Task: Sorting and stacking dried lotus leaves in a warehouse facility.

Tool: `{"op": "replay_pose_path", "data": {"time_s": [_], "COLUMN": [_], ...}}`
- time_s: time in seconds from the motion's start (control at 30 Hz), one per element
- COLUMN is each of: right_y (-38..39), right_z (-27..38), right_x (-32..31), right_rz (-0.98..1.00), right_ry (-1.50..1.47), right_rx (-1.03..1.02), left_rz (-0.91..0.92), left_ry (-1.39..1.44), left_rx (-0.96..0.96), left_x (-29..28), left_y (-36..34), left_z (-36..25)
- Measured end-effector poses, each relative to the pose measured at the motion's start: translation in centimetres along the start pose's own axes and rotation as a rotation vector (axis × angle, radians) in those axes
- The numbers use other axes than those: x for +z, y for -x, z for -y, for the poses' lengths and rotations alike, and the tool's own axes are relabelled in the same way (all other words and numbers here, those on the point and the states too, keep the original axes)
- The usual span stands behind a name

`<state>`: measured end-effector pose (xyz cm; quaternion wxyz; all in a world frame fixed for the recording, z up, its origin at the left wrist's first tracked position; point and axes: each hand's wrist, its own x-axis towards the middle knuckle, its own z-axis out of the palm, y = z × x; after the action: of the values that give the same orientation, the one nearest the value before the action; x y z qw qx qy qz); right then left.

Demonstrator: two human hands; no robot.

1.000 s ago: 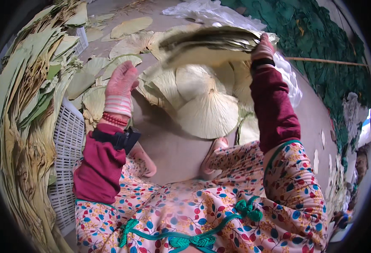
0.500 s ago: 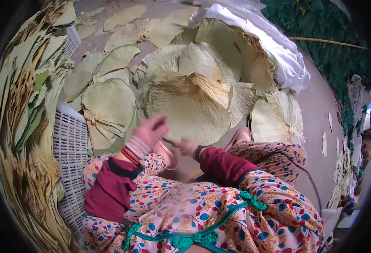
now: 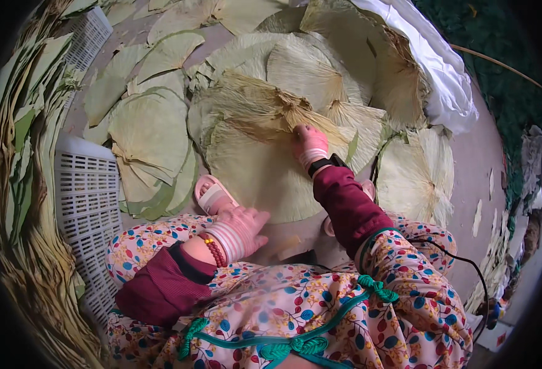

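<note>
Large dried lotus leaves lie heaped on the floor before me, the top leaf (image 3: 259, 175) pale green and spread wide, its brown gathered centre at the far side. My right hand (image 3: 311, 142) reaches over this leaf with its fingers closed on the crinkled part beside the centre. Nearer my lap, my left hand (image 3: 237, 232) hovers palm down with fingers apart, holding nothing. Both hands wear pink-and-white striped coverings. A small pale brown piece (image 3: 283, 246), blurred, shows beside the left fingers.
White slatted crates (image 3: 89, 203) stand at the left, with a tall stack of folded dried leaves (image 3: 31, 246) alongside. Another leaf pile (image 3: 151, 141) lies left of centre. A white sack (image 3: 449, 80) borders the heap at right. A black cable (image 3: 462, 258) runs by my right knee.
My right hand has moved forward from near my lap onto the top leaf and closed there. The left hand has dropped lower, toward my lap. The whole view has shifted slightly.
</note>
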<state>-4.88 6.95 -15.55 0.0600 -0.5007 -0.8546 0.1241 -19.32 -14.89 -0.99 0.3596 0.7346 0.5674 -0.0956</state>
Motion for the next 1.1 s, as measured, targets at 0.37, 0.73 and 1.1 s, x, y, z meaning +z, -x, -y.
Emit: {"op": "replay_pose_path", "data": {"time_s": [0.37,0.73,1.1], "right_y": [8.1,-1.4,-2.5], "right_z": [7.4,3.9,2.4], "right_x": [-7.0,0.1,-4.3], "right_rz": [1.227,0.347,0.048], "right_ry": [-1.283,-0.433,-0.140], "right_rx": [-0.039,-0.147,-0.464], "left_rz": [-0.252,-0.611,-0.448], "left_ry": [-0.156,-0.023,-0.227], "left_rx": [-0.220,0.094,-0.029], "left_x": [0.3,0.0,2.4], "left_y": [-0.5,-1.0,-0.3], "left_z": [0.1,1.2,0.6]}}
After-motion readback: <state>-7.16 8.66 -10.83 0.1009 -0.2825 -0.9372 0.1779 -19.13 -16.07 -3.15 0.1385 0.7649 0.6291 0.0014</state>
